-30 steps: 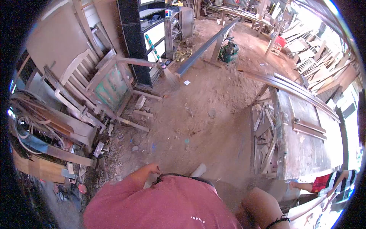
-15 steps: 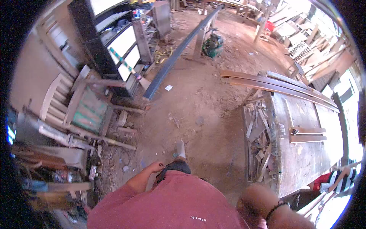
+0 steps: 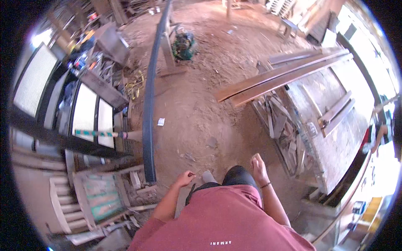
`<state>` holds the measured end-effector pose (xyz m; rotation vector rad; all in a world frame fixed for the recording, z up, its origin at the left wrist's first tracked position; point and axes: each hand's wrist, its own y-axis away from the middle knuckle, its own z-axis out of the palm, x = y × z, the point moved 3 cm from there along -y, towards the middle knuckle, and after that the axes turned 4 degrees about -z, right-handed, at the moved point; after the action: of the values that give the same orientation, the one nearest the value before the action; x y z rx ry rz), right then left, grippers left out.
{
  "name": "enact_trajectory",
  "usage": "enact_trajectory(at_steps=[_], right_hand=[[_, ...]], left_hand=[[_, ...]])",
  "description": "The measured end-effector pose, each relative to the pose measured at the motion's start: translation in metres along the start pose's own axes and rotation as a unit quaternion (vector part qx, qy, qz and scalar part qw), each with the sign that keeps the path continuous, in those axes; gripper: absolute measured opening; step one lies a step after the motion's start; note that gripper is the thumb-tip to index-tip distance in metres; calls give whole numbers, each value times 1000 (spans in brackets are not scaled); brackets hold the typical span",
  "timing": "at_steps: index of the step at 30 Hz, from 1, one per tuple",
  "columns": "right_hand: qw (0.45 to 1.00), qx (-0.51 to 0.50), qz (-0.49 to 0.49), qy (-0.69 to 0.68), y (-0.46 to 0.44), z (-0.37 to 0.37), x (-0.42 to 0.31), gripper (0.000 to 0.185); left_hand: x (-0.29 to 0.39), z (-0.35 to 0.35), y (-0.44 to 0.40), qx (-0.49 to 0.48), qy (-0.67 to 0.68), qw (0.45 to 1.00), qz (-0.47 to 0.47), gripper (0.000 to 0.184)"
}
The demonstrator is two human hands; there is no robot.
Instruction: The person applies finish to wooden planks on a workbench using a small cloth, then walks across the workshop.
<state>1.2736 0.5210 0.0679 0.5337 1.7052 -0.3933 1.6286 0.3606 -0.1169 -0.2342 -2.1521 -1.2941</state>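
Note:
My left hand (image 3: 185, 178) hangs beside my left thigh with its fingers curled, and whether it holds something small is unclear. A dark plank (image 3: 150, 100) resting on a wooden support ends just to the left of that hand. On the other side, my right hand (image 3: 258, 168) is in front of my right thigh, fingers closed around something small and hard to make out. A dark bracelet circles the right wrist. Two brown boards (image 3: 289, 79) lie across the worktable (image 3: 335, 154) beyond my right hand, their ends sticking out over the dirt floor.
A broom (image 3: 100, 134) leans near a dark cabinet (image 3: 63, 138) at left. Below it is a chair frame with a green panel (image 3: 100, 195). A green machine (image 3: 184, 45) stands on the floor ahead. Scrap wood (image 3: 289, 125) fills the table's underside. A person (image 3: 380, 136) is at the far right.
The view has turned to the right and moved forward, bringing the boards and dark plank nearer. My right hand has come into view, and my left hand has swung slightly out from the waist.

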Motion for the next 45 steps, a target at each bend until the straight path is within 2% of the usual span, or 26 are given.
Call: enact_trajectory(at_steps=[1,2,4,5,6,8,9,12,13,14,16,18,19,21,22,24,26,27,29,32,36,38,42,43,44,45], right_hand=[[995,-22,59,83,-1,-1,30,27],[995,-6,70,76,-1,-6,60,27],[977,-35,84,195,1,-17,113,26],[967,-37,166,190,-1,-23,130,26],[966,-28,179,183,1,-31,165,26],[957,-2,70,282,2,-36,230,28],[949,-53,184,249,-14,-39,216,29],[935,-28,195,293,-35,-41,249,29],[799,-331,163,474,-36,-38,319,29],[802,-334,171,464,-46,-32,340,29],[740,-417,116,515,-80,-28,362,30],[886,-183,252,344,-137,-43,307,27],[917,-146,211,305,-154,-40,324,26],[943,-99,177,265,-182,-42,324,25],[951,-39,229,202,-213,-46,280,27],[949,36,285,132,-247,-46,229,28],[915,109,389,15,-246,-34,224,26],[893,143,425,-28,-235,-24,230,26],[914,82,337,212,-225,-10,229,24],[882,220,410,79,-200,19,168,25],[838,302,442,105,-152,101,175,23],[806,325,488,85,-140,135,158,22],[801,342,487,67,-126,183,139,23],[786,365,496,47,-122,189,138,25],[775,386,501,26,-122,196,141,27],[771,404,490,44,-120,204,148,28]], left_hand=[[13,-14,-8,5,-12,1000,-1,33],[14,-22,-23,-7,-29,1000,-1,33],[3,-31,-57,-12,-10,1000,-25,34],[13,-40,-64,-25,-24,999,-29,34],[25,-49,-68,-40,-48,996,-59,35],[38,-67,-86,-60,-85,990,-94,36],[28,-74,-101,-38,-108,991,-74,37],[32,-105,-135,-18,-137,988,-74,39],[35,-115,-140,-12,-131,987,-95,39],[31,-130,-150,-18,-140,985,-103,39],[27,-160,-184,-59,-100,989,-93,38],[57,-189,-207,-19,-122,987,-98,36],[79,-204,-216,24,-134,986,-100,33],[144,-218,-225,19,-117,989,-88,30],[173,-225,-239,24,-86,993,-75,27],[207,-238,-275,-9,-133,991,-33,21],[262,-243,-305,-75,-147,981,98,20],[274,-246,-322,-121,-110,986,15,24],[307,-249,-350,-164,-149,975,2,26],[364,-251,-399,-226,-256,940,13,31],[372,-271,-491,-311,-262,912,52,34],[391,-278,-516,-288,-358,886,62,38],[408,-284,-556,-270,-439,856,35,55],[412,-279,-565,-253,-560,788,46,52],[428,-274,-551,-278,-500,817,76,44],[429,-269,-553,-282,-466,838,21,36]])
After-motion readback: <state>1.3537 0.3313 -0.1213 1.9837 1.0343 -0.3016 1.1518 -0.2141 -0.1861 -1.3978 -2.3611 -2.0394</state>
